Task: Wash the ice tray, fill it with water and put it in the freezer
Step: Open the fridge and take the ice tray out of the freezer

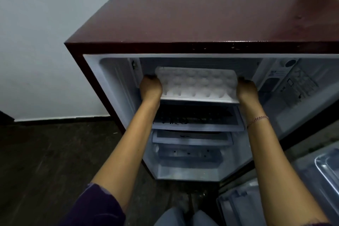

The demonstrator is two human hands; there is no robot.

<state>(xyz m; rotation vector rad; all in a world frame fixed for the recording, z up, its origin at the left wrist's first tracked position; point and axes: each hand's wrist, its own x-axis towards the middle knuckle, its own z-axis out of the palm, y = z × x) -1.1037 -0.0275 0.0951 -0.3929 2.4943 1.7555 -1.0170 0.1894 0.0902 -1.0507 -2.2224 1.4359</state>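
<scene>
We count one ice tray (197, 84), white, its rows of cells too blurred to number, and two hands on it. Below the fingers (149, 78) we count two shelves, an upper shelf (198, 127) and a lower shelf (192, 141), with one drawer (189, 154) beneath them. One thin bracelet (257, 120) circles the right wrist. There is one fridge (201, 14), dark red, with its one door (293, 82) open to the right of the right fingers.

Both arms are stretched forward, nearly straight, into the freezer compartment (201, 63) at the top. The left hand (151, 87) grips the tray's left end and the right hand (246, 89) its right end, backs toward us, fingers clamped over the edges. The tray lies level between the fingers, in the compartment's mouth. We cannot tell whether it rests on the floor there.
</scene>
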